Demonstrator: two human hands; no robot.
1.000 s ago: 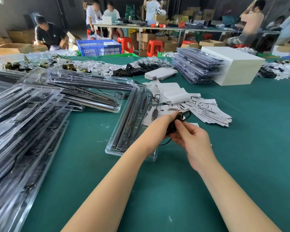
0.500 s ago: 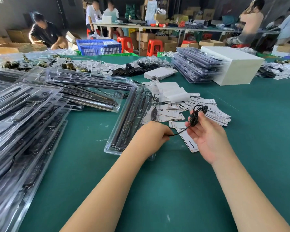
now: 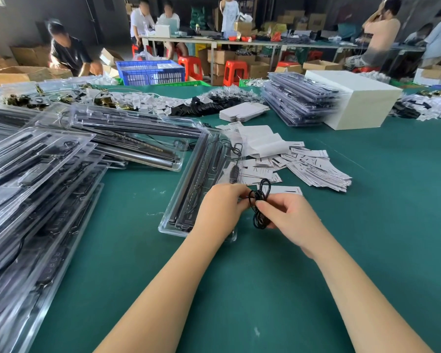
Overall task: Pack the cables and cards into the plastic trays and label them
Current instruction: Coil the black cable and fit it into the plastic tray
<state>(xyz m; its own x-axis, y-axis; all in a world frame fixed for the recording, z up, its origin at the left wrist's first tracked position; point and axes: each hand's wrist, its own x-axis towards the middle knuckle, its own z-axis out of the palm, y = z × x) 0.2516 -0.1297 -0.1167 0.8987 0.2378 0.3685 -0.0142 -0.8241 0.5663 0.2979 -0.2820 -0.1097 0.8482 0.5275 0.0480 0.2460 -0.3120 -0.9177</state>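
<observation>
**Both hands on a coiled cable beside the open tray**

Green felt covers the work table (image 3: 367, 225), with other workers seated at benches in the background. Just in front of the person, the right hand (image 3: 293, 222) pinches a small black coiled cable (image 3: 259, 207) between thumb and curled fingers. The left hand (image 3: 222, 207) meets it from the other side, its fingertips closed on the cable's end. Both hover over the near corner of a clear plastic tray (image 3: 178, 220) holding long black strips. Printed cards (image 3: 316, 169) lie scattered just beyond. Filled trays (image 3: 36, 200) are piled at left.
</observation>
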